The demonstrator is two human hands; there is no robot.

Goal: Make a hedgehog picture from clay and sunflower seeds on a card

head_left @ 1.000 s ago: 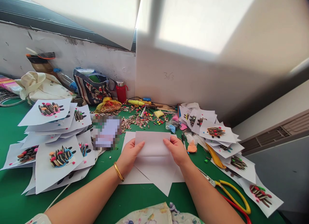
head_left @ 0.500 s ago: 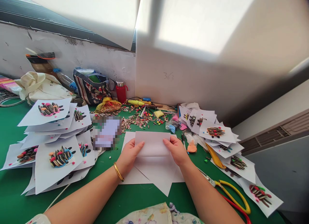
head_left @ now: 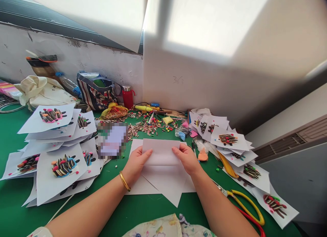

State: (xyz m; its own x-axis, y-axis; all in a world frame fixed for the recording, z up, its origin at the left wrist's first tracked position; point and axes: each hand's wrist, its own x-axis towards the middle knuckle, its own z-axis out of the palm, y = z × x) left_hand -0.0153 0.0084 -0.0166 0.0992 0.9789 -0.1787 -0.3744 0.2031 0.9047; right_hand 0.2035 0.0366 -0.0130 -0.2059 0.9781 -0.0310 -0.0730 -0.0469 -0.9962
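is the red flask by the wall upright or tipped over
Upright: the red flask stands with its silver cap at the top.

A smooth, gold-coloured bangle (head_left: 124, 181), rounded and fairly narrow, circles the left wrist (head_left: 131, 175) of the person. The left hand (head_left: 138, 162) and right hand (head_left: 187, 159) are ungloved, and both forearms (head_left: 95, 206) are bare. In the lower left corner shows the edge of a pale sleeve (head_left: 41, 232) with small touches of colour (the rest lies out of view). Low in the middle, a cream garment (head_left: 157, 226) carries a floral print in yellow, blue and purple, with a bunched, bluish-purple bit of fabric (head_left: 183, 219) at its upper edge.
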